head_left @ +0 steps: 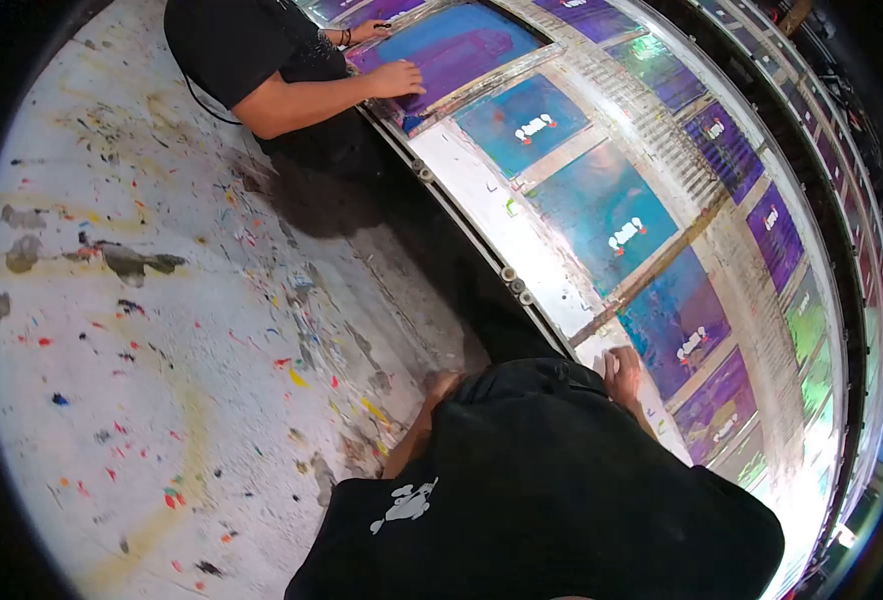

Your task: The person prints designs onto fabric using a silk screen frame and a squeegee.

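My right hand (622,376) rests at the near edge of the long table (531,232), fingers loosely bent, with no object visible in it. Just beyond it lies a blue-purple panel (673,325) with a small white and red print. My left hand (443,385) is low beside my waist, partly hidden by my black shirt (571,480); its fingers do not show clearly.
At upper left another person in a black shirt (231,45) lays a hand (394,79) on a framed blue and purple screen (461,45). Printed panels (521,125) line the table. Rollers (508,274) run along its side. Paint marks spot the floor (161,350).
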Demonstrator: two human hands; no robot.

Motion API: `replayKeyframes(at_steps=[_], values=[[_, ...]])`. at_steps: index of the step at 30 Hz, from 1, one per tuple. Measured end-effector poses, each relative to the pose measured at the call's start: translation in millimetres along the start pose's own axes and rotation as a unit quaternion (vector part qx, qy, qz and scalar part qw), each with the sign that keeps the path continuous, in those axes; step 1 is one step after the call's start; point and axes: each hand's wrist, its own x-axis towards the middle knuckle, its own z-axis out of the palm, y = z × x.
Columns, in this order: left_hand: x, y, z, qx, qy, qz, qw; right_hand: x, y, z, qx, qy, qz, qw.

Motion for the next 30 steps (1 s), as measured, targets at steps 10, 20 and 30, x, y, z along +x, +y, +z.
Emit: replayKeyframes(at_steps=[10,20,30], values=[[-47.2,-5.6,47.0,0.128,-0.01,0.013,0.992,-80.1,44.9,-21.7,0.037,-0.055,0.059,0.996],[-78.9,-40.3,49.8,0.206,0.053,0.16,0.964,-87.6,54.0,-9.2,0.05,-0.066,0.03,0.996],[-90.4,-34.9,97.2,-0.004,0.112,0.024,0.993,-100.5,70.0,-30.4,0.066,-0.014,-0.025,0.997]])
